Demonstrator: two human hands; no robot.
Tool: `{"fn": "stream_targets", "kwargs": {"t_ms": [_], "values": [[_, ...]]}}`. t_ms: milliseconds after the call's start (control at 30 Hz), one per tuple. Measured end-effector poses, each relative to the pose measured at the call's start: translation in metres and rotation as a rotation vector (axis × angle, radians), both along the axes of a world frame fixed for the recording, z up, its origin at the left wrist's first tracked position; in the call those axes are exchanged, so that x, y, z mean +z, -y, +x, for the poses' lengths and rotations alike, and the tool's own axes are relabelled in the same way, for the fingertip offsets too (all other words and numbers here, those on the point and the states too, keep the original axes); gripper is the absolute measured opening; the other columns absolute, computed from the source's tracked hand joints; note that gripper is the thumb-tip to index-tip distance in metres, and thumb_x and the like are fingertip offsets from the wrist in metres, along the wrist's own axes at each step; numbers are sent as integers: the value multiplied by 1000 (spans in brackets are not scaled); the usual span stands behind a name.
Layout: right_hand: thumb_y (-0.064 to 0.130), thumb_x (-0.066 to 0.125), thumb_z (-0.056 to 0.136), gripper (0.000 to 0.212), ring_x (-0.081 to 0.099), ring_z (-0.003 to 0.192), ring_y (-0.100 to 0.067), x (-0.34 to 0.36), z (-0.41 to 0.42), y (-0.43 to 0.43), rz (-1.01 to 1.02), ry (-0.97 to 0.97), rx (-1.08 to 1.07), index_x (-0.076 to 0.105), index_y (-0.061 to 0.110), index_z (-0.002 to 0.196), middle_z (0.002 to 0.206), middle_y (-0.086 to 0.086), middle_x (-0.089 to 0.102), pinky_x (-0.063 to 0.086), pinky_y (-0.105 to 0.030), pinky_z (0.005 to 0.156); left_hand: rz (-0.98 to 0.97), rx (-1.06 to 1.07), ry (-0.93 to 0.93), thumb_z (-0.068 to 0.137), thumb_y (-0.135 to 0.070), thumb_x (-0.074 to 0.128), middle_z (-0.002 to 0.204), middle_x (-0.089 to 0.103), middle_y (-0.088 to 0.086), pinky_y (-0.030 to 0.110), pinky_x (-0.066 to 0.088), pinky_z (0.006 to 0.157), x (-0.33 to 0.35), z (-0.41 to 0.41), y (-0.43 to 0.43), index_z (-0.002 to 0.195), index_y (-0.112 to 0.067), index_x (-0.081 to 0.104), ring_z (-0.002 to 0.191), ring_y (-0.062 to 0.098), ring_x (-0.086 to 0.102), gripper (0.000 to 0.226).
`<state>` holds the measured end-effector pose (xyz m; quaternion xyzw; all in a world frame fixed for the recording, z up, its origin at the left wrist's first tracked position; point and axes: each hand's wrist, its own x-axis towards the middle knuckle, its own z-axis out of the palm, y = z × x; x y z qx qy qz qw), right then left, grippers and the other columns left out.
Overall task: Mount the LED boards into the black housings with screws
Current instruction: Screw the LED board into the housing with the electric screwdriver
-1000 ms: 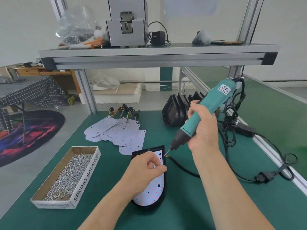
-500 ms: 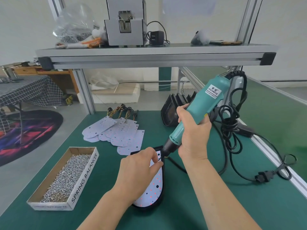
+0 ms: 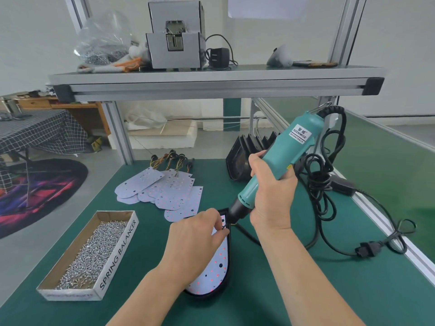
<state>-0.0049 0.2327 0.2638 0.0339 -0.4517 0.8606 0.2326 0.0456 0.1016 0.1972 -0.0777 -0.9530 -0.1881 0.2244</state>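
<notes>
A black housing (image 3: 226, 276) lies on the green mat with a white LED board (image 3: 213, 270) set inside it. My left hand (image 3: 196, 238) rests over the board's far end, fingertips pinched at the driver's bit; whether a screw sits between them is hidden. My right hand (image 3: 270, 196) grips a teal electric screwdriver (image 3: 280, 161), tilted, its tip down at the housing's far right corner. Loose LED boards (image 3: 164, 189) with wires lie fanned out behind. A stack of black housings (image 3: 244, 156) stands at the back.
A cardboard box of screws (image 3: 91, 252) sits at the left. The screwdriver's black cable (image 3: 329, 208) coils to the right, ending in a plug (image 3: 367, 250). An aluminium shelf (image 3: 211, 81) overhead carries a grey machine and a bag of screws.
The screwdriver has come down and left, from above the housing to its far corner. My left hand stays on the board, its fingertips now meeting the bit.
</notes>
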Motion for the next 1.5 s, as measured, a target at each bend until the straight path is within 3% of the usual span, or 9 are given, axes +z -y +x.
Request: {"fn": "stream_targets", "kwargs": {"t_ms": [167, 400, 567, 700, 867, 967, 1033, 1167, 1500], "values": [[9, 72, 77, 15, 49, 59, -8, -4, 6, 5, 42, -51, -84, 62, 20, 75, 66, 8, 55, 44, -16, 57, -255, -17, -138, 65, -33, 90, 48, 47, -10, 27, 35, 35, 4, 0, -4, 66, -21, 55, 35, 16, 39, 37], [12, 72, 79, 20, 49, 55, -6, -11, 12, 12, 206, -157, -157, 61, 26, 70, 62, 15, 57, 44, -17, 54, -356, -14, -128, 51, -38, 95, 46, 51, -11, 23, 28, 35, 3, -3, -8, 60, -22, 55, 33, 13, 46, 44], [10, 72, 79, 20, 49, 55, -6, -9, 1, 10, 156, -125, -175, 62, 25, 70, 62, 15, 57, 44, -17, 54, -10, 84, 173, 70, -76, 60, 67, 53, -15, 30, 34, 59, -7, -8, 16, 101, -38, 40, 64, 12, 51, 53], [13, 73, 79, 15, 50, 56, -9, -8, -17, 2, 168, -84, -173, 63, 22, 74, 62, 13, 57, 45, -20, 54, 428, 363, 393, 72, -68, 71, 68, 48, -12, 32, 39, 61, -28, -14, 58, 85, -27, 47, 68, 17, 53, 50], [19, 75, 76, 10, 55, 59, -12, -21, -36, 0, 241, -33, -163, 66, 22, 79, 67, 8, 62, 49, -25, 56, 806, 347, 702, 75, -51, 79, 60, 17, -1, 32, 8, 55, -45, -25, 58, 68, -23, 17, 51, 17, 15, 69], [22, 75, 77, 11, 54, 59, -10, -32, -44, 1, 301, -9, -165, 65, 20, 78, 64, 12, 61, 48, -24, 57, 927, 328, 875, 65, -38, 87, 52, 52, 2, 21, 20, 47, -38, -33, 48, 59, -17, 49, 44, 14, 32, 44], [23, 75, 78, 15, 52, 56, -8, -39, -48, 1, 342, -7, -170, 63, 14, 78, 61, 13, 58, 47, -22, 55, 1028, 305, 965, 56, -32, 85, 79, 75, 9, 23, 37, 60, -39, -38, 41, 81, -5, 74, 64, 20, 53, 39], [23, 75, 80, 20, 48, 52, -6, -49, -52, 0, 419, -23, -190, 57, 18, 71, 56, 14, 53, 43, -20, 52, 1151, 257, 944, 54, -20, 76, 96, 76, 20, 33, 50, 86, -40, -41, 28, 102, 2, 75, 85, 31, 69, 53], [25, 74, 79, 29, 45, 50, -6, -63, -56, -6, 487, -48, -222, 56, 2, 76, 56, 10, 51, 41, -20, 48, 1189, 259, 811, 61, -13, 78, 90, 75, 22, 37, 54, 78, -43, -39, 18, 107, 12, 67, 73, 32, 69, 54]]}}
